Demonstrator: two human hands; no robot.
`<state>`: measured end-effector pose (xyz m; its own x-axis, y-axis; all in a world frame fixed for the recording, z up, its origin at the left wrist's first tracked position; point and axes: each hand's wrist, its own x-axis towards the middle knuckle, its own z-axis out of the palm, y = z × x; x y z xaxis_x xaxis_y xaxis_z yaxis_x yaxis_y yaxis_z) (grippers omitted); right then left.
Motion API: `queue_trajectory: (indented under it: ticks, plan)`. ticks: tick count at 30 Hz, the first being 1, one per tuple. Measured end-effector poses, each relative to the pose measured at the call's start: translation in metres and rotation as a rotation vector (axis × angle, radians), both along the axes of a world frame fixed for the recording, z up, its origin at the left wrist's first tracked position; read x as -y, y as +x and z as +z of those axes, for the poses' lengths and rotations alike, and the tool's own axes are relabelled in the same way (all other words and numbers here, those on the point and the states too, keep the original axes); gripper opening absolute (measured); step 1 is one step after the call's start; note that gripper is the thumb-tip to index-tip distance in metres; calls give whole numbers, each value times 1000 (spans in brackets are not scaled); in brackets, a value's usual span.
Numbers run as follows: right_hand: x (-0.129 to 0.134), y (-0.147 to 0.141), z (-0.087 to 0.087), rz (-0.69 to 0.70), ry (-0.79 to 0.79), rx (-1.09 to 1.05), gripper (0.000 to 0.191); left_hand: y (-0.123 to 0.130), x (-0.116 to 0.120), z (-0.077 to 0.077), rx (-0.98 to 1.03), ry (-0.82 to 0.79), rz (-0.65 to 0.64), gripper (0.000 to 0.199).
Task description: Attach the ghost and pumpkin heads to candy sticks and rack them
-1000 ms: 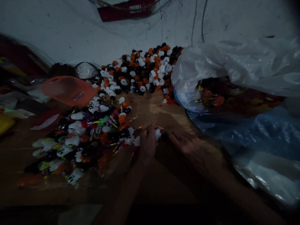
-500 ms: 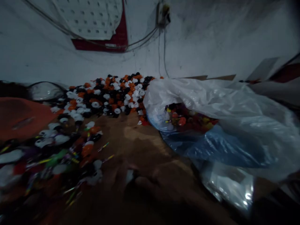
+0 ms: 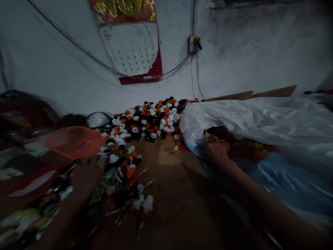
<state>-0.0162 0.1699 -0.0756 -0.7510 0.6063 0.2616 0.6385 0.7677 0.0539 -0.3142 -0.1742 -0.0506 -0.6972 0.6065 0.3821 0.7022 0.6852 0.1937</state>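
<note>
My left hand reaches over a mixed heap of small plastic pieces at the left. Its fingers look spread and touch the heap; the picture there is dark and blurred. White, black, orange and green pieces lie about it, some with shiny coloured strips. My right hand is at the mouth of a big translucent plastic bag, its fingertips dipping in by the small red, orange and yellow pieces inside. Dimness hides whether those fingers grip anything. The bag's lower side looks blue.
At the back of the wooden table, a large pile of black, white and orange pieces lies against the wall. An orange bowl-like item sits left of it. A calendar, cables and a socket are on the wall.
The view has tilted up and turned left. My right hand, blurred low over the table before, is now at the bag's mouth. My left hand has come into view over the left heap.
</note>
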Motion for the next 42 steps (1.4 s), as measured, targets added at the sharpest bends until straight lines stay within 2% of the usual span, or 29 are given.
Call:
queue_trajectory:
  ticks: [2, 4, 6, 8, 9, 11, 15, 17, 20, 22, 25, 28, 30, 32, 34, 36, 38, 40, 42]
  plan:
    - [-9, -8, -14, 13, 17, -2, 30, -3, -4, 5, -217, -178, 212, 35]
    - [-15, -13, -27, 17, 41, -13, 31, 0, -14, 16, -339, -220, 290, 42]
    - [-19, -16, -38, 7, 63, -22, 33, 6, -35, 30, -354, -139, 200, 42]
    - [-21, -18, -47, -11, 81, -27, 34, 11, -70, 36, -249, -35, 37, 41]
    - [-21, -18, -50, -18, 89, -26, 35, 13, -92, 34, -196, -32, -20, 39]
    - [-21, -18, -56, -23, 111, -23, 36, 14, -143, 22, -116, -49, -87, 33]
    - [-17, -15, -64, -32, 170, 9, 36, 12, -236, -24, 55, -78, -192, 34]
    - [-13, -15, -67, -34, 204, 33, 36, 10, -268, -44, 141, -67, -201, 39]
    - [-9, -14, -66, -49, 228, 49, 38, 9, -293, -60, 263, -20, -188, 36]
    - [-8, -11, -59, -59, 204, 24, 35, 10, -297, -62, 347, 15, -178, 32]
    - [-10, -2, -41, -41, 111, -91, 30, 13, -285, -57, 486, 83, -170, 30]
    - [-10, 9, -19, -6, 75, -318, 29, 27, -257, -45, 672, 191, -184, 24]
    - [-2, 15, -6, 33, 50, -535, 28, 45, -233, -36, 834, 262, -226, 24]
    - [17, 18, 4, 58, -103, -776, 27, 70, -206, -29, 998, 325, -294, 30]
    - [46, 20, 10, 78, -384, -990, 26, 99, -180, -23, 1132, 380, -374, 36]
    - [80, 19, 12, 131, -690, -1106, 27, 129, -157, -20, 1328, 493, -436, 40]
    - [109, 17, 7, 199, -922, -1117, 27, 154, -139, -20, 1562, 650, -422, 37]
    - [129, 18, -3, 257, -1027, -1051, 31, 173, -127, -20, 1712, 758, -367, 32]
    - [137, 21, -13, 314, -989, -972, 32, 185, -119, -22, 1708, 784, -348, 26]
